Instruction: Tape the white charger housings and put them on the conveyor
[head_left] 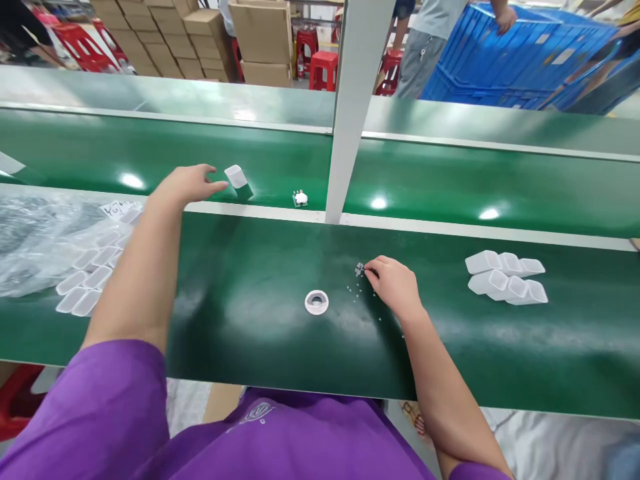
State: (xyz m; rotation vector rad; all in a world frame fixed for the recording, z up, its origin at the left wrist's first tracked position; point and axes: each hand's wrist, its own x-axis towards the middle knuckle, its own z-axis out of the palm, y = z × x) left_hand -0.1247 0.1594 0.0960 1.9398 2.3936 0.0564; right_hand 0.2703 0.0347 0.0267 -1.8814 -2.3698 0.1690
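Over the green channel behind the bench, my left hand (189, 185) is stretched out with thumb and fingers apart. Just beyond its fingertips a white plastic cup-shaped housing (237, 177) stands tilted, with a dark shadow below it. To the right of that housing lies a small circuit board with a white part on it (300, 198). My right hand (393, 283) has its fingertips pinched together at a little heap of tiny greyish pieces (359, 269); what is in the pinch is too small to tell. A white ring-shaped part (317, 302) lies on the bench left of it.
Several white housings (507, 277) stand in two rows at right. More housings (93, 280) lie by a clear plastic bag (45, 233) at left. A grey post (354, 113) rises mid-bench. Beyond are cartons, red stools, blue crates (505, 57) and other people.
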